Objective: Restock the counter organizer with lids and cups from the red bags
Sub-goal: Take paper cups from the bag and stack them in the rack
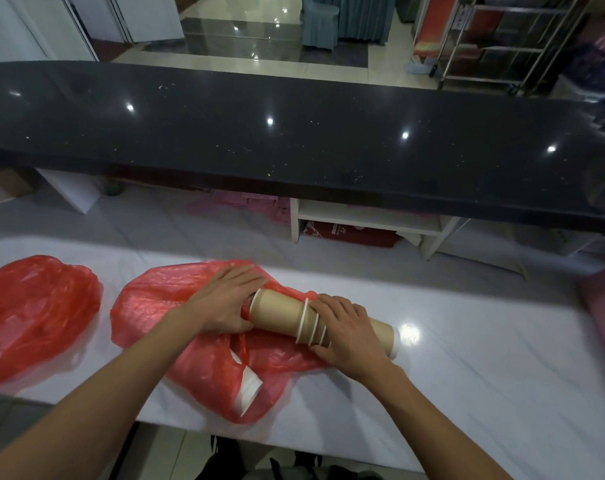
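A stack of brown paper cups (283, 311) lies on its side, half out of a crumpled red plastic bag (162, 299) on the white table. My left hand (224, 299) grips the stack's left end together with the bag's mouth. My right hand (346, 323) grips the stack further right, over several white cup rims. A second red bag (34, 313) lies flat at the table's left edge. A white cup-like piece (247, 389) shows through the near part of the first bag. No organizer is in view.
The white table (467, 375) stretches to the right of the cups. Behind it runs a long black counter (294, 143), with white shelving (363, 220) and red packages underneath. A metal rack (501, 39) stands at the far right.
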Available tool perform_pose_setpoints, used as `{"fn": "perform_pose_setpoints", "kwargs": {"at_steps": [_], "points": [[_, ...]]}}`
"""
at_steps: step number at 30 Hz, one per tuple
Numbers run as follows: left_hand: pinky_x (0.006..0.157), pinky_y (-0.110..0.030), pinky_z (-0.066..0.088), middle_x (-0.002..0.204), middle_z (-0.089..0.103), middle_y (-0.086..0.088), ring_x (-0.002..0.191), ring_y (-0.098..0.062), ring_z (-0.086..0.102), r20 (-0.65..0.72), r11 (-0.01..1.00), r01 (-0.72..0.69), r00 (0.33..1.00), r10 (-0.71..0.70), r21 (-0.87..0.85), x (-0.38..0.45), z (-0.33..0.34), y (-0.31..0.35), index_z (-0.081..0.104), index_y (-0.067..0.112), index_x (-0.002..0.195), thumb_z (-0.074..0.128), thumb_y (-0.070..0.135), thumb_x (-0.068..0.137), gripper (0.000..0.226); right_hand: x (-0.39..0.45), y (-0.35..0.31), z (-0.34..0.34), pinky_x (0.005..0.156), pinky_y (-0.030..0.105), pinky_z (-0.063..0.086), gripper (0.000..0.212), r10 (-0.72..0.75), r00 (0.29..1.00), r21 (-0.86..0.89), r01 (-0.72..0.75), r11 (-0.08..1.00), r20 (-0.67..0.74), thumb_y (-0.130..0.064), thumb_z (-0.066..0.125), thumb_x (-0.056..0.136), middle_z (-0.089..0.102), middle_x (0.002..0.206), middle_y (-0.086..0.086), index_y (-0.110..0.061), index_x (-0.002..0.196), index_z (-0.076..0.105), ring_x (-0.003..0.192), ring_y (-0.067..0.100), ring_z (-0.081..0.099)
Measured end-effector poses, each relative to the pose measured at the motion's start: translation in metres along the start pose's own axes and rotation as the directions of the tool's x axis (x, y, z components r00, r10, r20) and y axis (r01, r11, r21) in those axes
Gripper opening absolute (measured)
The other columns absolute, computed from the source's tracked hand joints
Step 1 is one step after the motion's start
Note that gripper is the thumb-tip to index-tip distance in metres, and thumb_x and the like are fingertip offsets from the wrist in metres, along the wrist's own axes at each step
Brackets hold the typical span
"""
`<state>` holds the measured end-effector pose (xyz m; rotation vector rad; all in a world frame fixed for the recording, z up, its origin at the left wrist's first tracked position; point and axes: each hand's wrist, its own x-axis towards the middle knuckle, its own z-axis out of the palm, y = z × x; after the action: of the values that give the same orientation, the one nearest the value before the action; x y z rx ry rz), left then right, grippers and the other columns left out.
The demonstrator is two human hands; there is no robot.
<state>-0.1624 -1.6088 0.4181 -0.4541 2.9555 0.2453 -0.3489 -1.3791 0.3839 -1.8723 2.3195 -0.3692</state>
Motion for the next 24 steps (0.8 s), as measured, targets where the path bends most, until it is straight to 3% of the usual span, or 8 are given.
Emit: {"fn": "perform_pose_setpoints", "kwargs": {"at_steps": [2,5,8,10,14,18,20,24], "points": [[0.124,-0.047,0.006,0.157,0.038,0.003,0.15,-0.02,0.023,-0.048,0.994,-0.016,0.999,0.022,0.11,-0.001,-0.003,0.011,0.041,0.023,0.151,0.06,0.065,0.069,0.094,-0.005,0.006,-0.005,0.11,0.042,0.033,0.087,-0.001,1.0,0.032,0.0,0.999,0.017,-0.057,0.066,0.076,0.034,0.158,-0.007,-0.028,0.151,0.031,0.139,0.021,0.038],[0.118,-0.057,0.019,0.149,0.05,0.002,0.144,-0.022,0.037,-0.189,0.981,-0.087,0.975,0.12,0.175,-0.002,-0.009,0.036,0.054,0.021,0.141,0.057,0.067,0.075,0.081,-0.015,0.015,-0.009,0.119,0.041,0.02,0.103,0.034,0.998,0.054,-0.038,0.998,0.06,-0.065,0.065,0.075,0.023,0.162,-0.008,-0.036,0.157,0.01,0.148,0.017,0.022],[0.108,-0.046,0.033,0.125,0.064,0.007,0.121,-0.018,0.055,-0.304,0.986,-0.113,0.941,0.145,0.119,0.0,-0.005,0.064,0.067,0.025,0.121,0.058,0.05,0.085,0.046,-0.027,0.03,-0.01,0.121,0.044,0.017,0.105,0.081,0.994,0.028,-0.084,0.996,0.076,-0.067,0.065,0.075,0.022,0.164,-0.006,-0.035,0.158,0.008,0.15,0.019,0.02],[0.097,-0.038,0.037,0.114,0.066,0.011,0.11,-0.016,0.057,-0.306,0.997,-0.079,0.948,0.084,0.027,0.001,0.003,0.083,0.068,0.028,0.114,0.056,0.043,0.089,0.032,-0.035,0.038,-0.01,0.118,0.044,0.022,0.1,0.113,0.991,0.039,-0.116,0.992,0.077,-0.063,0.067,0.077,0.029,0.16,-0.006,-0.034,0.157,0.015,0.146,0.021,0.029],[0.091,-0.039,0.041,0.118,0.067,0.01,0.109,-0.016,0.056,-0.26,0.99,0.003,0.965,-0.039,-0.14,0.007,0.017,0.107,0.063,0.024,0.127,0.056,0.042,0.087,0.044,-0.043,0.046,-0.009,0.107,0.039,0.038,0.093,0.231,0.971,0.113,-0.237,0.965,0.062,-0.059,0.071,0.075,0.047,0.147,-0.009,-0.032,0.152,0.026,0.13,0.017,0.048],[0.094,-0.042,0.046,0.124,0.067,0.003,0.11,-0.021,0.058,-0.279,0.97,-0.06,0.96,-0.009,-0.237,0.022,0.007,0.13,0.063,0.019,0.129,0.054,0.039,0.088,0.046,-0.054,0.055,-0.014,0.092,0.034,0.046,0.072,0.294,0.955,0.187,-0.293,0.938,0.024,-0.063,0.068,0.071,0.059,0.124,-0.016,-0.036,0.134,0.044,0.11,0.012,0.056],[0.095,-0.04,0.046,0.12,0.068,0.0,0.108,-0.022,0.058,-0.285,0.955,-0.095,0.958,0.011,-0.282,0.031,0.002,0.145,0.063,0.016,0.13,0.054,0.037,0.089,0.048,-0.066,0.063,-0.019,0.092,0.036,0.047,0.07,0.318,0.948,0.216,-0.308,0.927,-0.016,-0.058,0.069,0.07,0.06,0.124,-0.015,-0.036,0.132,0.046,0.109,0.014,0.057],[0.101,-0.021,0.041,0.136,0.062,-0.002,0.116,-0.018,0.058,-0.241,0.866,-0.098,0.97,-0.026,-0.49,0.046,-0.007,0.176,0.048,0.018,0.148,0.058,0.031,0.091,0.059,-0.081,0.074,-0.03,0.091,0.04,0.048,0.078,0.364,0.922,0.241,-0.325,0.915,-0.137,-0.057,0.071,0.069,0.061,0.129,-0.006,-0.027,0.138,0.048,0.111,0.021,0.058]]}}
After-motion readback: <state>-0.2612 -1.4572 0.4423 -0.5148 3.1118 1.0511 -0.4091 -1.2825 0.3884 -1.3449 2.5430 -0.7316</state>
